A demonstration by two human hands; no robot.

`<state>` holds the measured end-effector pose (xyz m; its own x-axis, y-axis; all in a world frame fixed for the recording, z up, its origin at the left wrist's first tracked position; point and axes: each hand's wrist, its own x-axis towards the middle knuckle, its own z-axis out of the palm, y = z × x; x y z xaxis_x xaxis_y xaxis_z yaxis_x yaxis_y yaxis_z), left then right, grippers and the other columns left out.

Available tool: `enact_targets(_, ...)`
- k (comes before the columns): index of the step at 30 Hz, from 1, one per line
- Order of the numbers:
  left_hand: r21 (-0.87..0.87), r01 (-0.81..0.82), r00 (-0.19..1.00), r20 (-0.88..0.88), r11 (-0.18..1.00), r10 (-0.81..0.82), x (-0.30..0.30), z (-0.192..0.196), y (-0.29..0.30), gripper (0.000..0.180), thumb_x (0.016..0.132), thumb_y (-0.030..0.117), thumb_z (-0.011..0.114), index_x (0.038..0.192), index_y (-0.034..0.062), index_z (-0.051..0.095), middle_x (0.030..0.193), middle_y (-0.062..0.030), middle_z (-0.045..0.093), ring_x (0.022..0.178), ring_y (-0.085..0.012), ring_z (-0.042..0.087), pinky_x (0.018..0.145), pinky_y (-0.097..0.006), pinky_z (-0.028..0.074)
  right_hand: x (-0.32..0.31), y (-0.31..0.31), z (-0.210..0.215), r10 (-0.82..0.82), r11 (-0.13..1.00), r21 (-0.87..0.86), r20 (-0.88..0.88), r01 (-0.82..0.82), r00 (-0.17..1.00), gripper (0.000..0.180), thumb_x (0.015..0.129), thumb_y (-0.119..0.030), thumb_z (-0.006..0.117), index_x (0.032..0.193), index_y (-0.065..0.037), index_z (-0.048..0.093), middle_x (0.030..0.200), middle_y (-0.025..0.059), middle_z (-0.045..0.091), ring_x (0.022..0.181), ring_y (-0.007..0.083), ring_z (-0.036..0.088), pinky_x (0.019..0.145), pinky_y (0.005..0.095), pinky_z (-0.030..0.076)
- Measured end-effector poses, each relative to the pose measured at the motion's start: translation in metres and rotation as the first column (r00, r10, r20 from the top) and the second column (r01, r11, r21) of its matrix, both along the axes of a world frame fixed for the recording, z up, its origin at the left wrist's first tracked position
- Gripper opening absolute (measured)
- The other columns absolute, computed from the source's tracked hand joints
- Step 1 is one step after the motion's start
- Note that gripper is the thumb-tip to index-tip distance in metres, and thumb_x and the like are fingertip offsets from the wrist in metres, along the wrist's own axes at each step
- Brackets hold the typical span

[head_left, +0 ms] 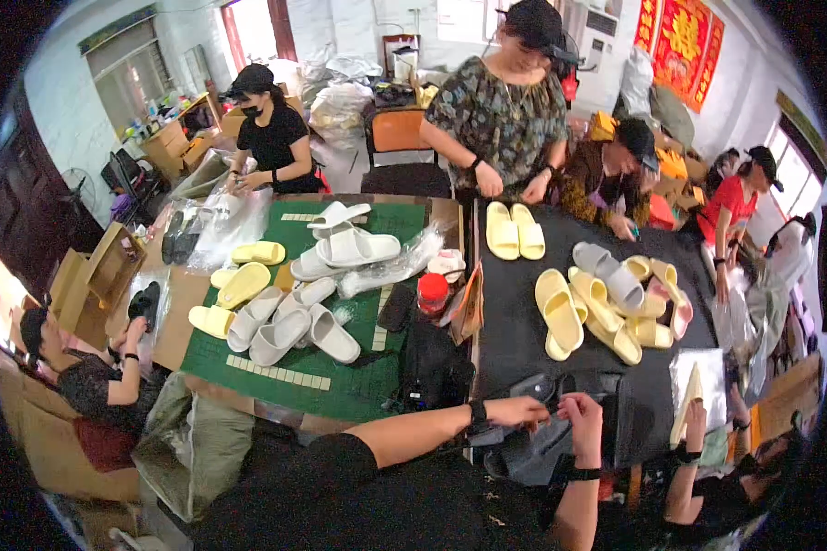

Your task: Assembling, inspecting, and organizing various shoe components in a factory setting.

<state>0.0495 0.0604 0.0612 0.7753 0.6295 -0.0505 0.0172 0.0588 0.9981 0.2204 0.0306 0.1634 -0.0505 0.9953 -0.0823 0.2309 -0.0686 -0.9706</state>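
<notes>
A dark grey slipper in a clear plastic bag [533, 441] sits at the near edge of the black table [524, 340], right against the person's body. Its long axis seems to run left to right; which end is the toe is too murky to tell. The left hand [516, 411] pinches the top of the bag with fingers curled closed, and the right hand [583, 415] grips the bag's right side, fingers bent around the film. It looks like the bagging step, film being pulled over the shoe; the next move would call for keeping the mouth wide and the slipper flat. Further up the cloth lie yellow slippers [560, 317] and a grey slipper [608, 271]; white slippers [345, 246] crowd the green mat [340, 386] to the left.
</notes>
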Motion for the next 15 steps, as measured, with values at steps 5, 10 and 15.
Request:
enact_targets(5,0.105,0.043,0.999,0.001,0.994,-0.044,-0.021,0.026,-0.001,0.030,0.095,0.030,0.044,0.091,0.0036,0.059,0.078,-0.0009,0.063,0.067,-0.0101,0.055,0.058,-0.025,0.044,-0.013,0.011,-0.003,0.003,1.000,0.022,-0.062,-0.002,0.998,0.014,0.086,-0.007,0.056,0.092,0.004,0.062,0.076,0.0069,0.062,0.065,0.0111,0.058,0.061,0.0243,0.047)
enact_targets(10,-0.326,-0.123,0.979,0.116,0.937,0.169,-0.040,0.036,0.004,0.032,0.096,0.032,0.041,0.093,0.0040,0.057,0.082,-0.0019,0.064,0.070,-0.0091,0.060,0.059,-0.022,0.046,-0.010,0.004,-0.002,0.087,0.994,0.055,0.082,-0.092,0.993,0.014,0.080,-0.004,0.061,0.091,0.005,0.063,0.077,0.0062,0.062,0.069,0.0104,0.057,0.064,0.0232,0.046)
enact_targets(15,-0.233,-0.047,0.998,0.021,0.971,0.054,-0.044,0.042,-0.006,0.024,0.090,0.022,0.055,0.099,0.0007,0.060,0.080,-0.0033,0.063,0.067,-0.0091,0.060,0.059,-0.022,0.047,-0.018,-0.003,0.006,0.109,0.978,0.157,0.193,-0.140,0.975,0.015,0.072,0.001,0.066,0.087,0.001,0.065,0.081,0.0061,0.064,0.072,0.0113,0.059,0.064,0.0244,0.048)
